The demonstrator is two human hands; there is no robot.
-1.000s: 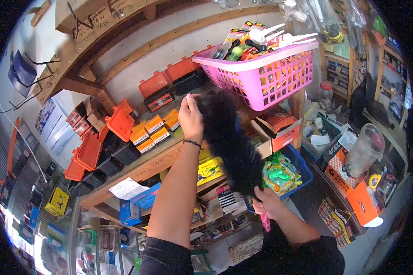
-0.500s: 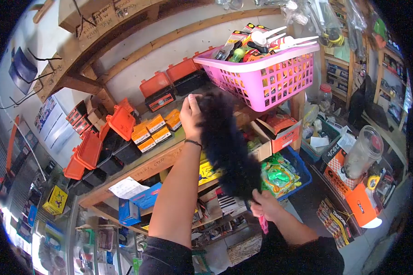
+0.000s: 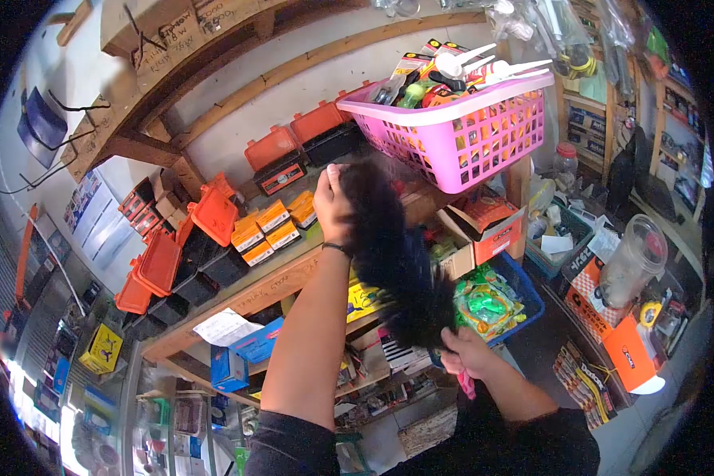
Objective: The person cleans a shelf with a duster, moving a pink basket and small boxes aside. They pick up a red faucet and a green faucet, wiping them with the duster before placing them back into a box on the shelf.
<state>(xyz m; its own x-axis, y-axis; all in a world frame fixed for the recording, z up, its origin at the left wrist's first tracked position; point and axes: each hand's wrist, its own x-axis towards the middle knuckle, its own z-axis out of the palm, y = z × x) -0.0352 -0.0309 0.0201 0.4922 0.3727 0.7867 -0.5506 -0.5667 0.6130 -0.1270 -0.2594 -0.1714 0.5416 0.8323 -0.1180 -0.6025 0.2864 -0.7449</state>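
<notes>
A dark, fluffy duster (image 3: 393, 254) slants across the middle, its upper end by my left hand and its lower end by my right. My left hand (image 3: 332, 204) is closed at the upper end of the fluff, with a thin dark band on the wrist. Lower right, my right hand (image 3: 463, 354) is wrapped round the duster's handle, and a pink end (image 3: 467, 385) sticks out below it. Behind the duster is the wooden shelf (image 3: 274, 279). Small orange boxes (image 3: 274, 215) stand on it left of my left hand.
A pink basket (image 3: 484, 127) full of packaged goods sits on the shelf at upper right. Open orange-lidded cases (image 3: 214, 216) line the shelf's left. A blue tray (image 3: 529, 311) with green packets is beside my right hand. Overhead runs a wooden beam (image 3: 155, 87) with wire hooks.
My right hand has shifted slightly right and the duster's fluff has changed shape a little. My left hand stays at its upper end. The whole view has moved slightly.
</notes>
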